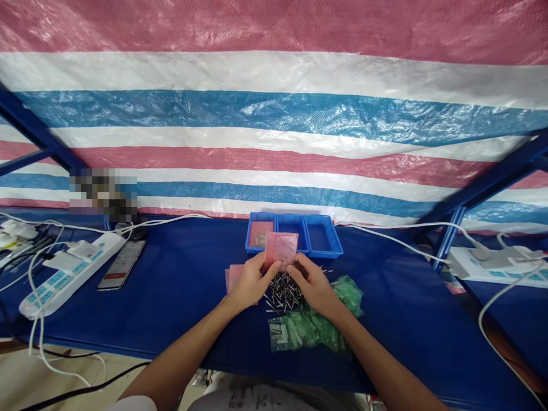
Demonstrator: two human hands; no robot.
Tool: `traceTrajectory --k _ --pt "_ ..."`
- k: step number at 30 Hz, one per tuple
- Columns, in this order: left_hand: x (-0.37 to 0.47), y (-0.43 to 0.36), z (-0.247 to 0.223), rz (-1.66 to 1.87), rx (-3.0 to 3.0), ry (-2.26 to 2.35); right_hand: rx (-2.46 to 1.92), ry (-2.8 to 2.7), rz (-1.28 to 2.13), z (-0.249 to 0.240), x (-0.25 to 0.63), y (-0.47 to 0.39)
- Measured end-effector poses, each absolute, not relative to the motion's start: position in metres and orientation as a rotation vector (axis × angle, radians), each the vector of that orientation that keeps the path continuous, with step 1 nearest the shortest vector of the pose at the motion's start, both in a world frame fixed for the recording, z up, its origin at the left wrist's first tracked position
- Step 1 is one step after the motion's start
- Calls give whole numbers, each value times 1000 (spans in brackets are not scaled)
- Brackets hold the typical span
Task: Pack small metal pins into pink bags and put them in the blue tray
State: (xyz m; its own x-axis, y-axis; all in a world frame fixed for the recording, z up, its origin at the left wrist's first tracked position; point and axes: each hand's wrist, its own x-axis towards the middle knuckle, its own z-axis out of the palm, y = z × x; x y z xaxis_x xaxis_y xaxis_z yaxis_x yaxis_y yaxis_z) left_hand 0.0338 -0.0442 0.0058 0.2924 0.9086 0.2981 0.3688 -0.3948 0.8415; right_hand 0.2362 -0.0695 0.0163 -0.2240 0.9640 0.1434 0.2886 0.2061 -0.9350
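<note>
A small pink plastic bag (pixel 281 246) is pinched at its lower edge between my left hand (pixel 252 281) and my right hand (pixel 314 283). The thumbs nearly meet on its near side. Under and between the hands lies a heap of thin metal pins or rivets (pixel 283 294); their exact kind is too small to tell. More pink bags (pixel 233 275) lie beside my left hand, partly covered by it. Green plastic bags (pixel 299 330) lie below the heap, and another green bag (pixel 349 294) sits by my right wrist.
Behind the hands stands a blue three-compartment tray (pixel 324 251); its left compartment holds a pink bag (pixel 262 233). A phone (pixel 122 264) and a white power strip (pixel 72 277) with cables are at left. Another power strip (pixel 492 265) is at right. A striped tarp (pixel 274 137) hangs behind the table.
</note>
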Motion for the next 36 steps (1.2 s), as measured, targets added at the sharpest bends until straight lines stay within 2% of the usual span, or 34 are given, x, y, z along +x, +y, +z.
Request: traceTrajectory --k 36 --pt "34 -47 5 1030 1836 1121 -1136 -1595 1122 14 237 -68"
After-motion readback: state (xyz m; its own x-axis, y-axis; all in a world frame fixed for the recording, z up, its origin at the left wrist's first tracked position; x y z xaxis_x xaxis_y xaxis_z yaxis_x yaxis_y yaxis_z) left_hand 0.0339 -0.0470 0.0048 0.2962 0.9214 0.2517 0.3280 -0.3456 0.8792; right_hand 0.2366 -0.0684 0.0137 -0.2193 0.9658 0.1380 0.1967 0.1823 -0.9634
